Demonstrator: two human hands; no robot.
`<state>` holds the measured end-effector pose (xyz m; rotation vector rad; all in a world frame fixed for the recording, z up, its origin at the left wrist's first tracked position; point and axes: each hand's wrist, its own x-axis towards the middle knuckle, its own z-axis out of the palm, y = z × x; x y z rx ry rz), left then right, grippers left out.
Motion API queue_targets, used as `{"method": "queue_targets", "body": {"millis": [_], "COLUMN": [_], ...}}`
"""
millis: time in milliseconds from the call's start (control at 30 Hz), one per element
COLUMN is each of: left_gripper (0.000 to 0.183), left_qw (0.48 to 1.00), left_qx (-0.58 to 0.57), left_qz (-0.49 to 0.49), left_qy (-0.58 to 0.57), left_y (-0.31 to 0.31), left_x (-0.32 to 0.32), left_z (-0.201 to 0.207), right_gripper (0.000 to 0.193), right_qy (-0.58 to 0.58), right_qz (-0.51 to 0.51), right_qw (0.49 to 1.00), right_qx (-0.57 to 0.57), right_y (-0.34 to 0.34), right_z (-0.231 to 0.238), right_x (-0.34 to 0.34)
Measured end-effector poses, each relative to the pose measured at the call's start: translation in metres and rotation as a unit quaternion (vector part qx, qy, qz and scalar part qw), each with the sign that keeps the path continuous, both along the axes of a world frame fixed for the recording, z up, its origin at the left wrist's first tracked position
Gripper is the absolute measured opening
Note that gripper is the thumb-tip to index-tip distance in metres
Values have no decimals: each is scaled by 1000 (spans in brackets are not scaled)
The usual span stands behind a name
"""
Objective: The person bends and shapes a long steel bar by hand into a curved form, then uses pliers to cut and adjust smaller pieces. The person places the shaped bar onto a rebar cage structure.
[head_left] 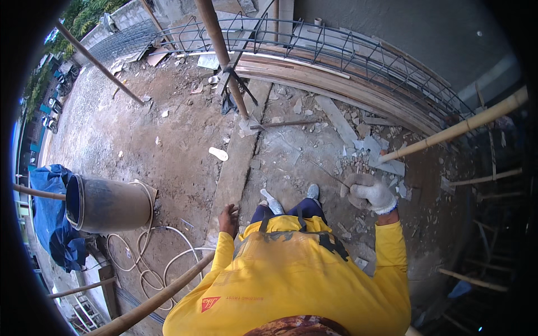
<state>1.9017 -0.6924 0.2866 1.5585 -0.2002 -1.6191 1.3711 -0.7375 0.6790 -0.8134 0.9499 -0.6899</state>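
My right hand (370, 193), in a pale knitted work glove, is raised at my right side. It is closed on a thin dark rod (329, 173), which points forward and left over the rubble; its exact kind is too small to tell. My left hand (228, 220) is bare and hangs low beside my left thigh. Its fingers look loosely apart, and nothing shows in them. Below that hand runs a concrete strip (230, 187) in the ground. My yellow shirt (302, 280) fills the lower middle.
Ahead, a bamboo pole (216, 33) stands upright near a long rebar cage (291, 50) and stacked planks (336, 84). A slanted bamboo pole (459, 129) crosses at right. At left are a large drum (112, 204), a coiled hose (143, 269) and a blue tarp (53, 235). Broken rubble (364, 162) litters the ground.
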Motion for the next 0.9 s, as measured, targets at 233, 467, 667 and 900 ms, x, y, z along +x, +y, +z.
{"method": "queue_targets", "body": {"millis": [233, 467, 667, 900], "left_gripper": [98, 75, 51, 30], "left_qw": [899, 841, 864, 911], "left_qx": [-288, -414, -500, -374], "left_qz": [-88, 48, -36, 83], "left_qy": [319, 345, 32, -151], "left_y": [-208, -262, -264, -267], "left_x": [-82, -2, 44, 86], "left_z": [191, 248, 315, 367], "right_gripper": [22, 20, 22, 41], "right_qy": [81, -118, -279, 113], "right_qz": [-3, -11, -137, -194], "right_qw": [997, 990, 906, 936], "right_qx": [-13, 71, 287, -271], "right_y": [-8, 19, 33, 39], "right_z": [-20, -50, -92, -80], "right_x": [59, 72, 91, 139]}}
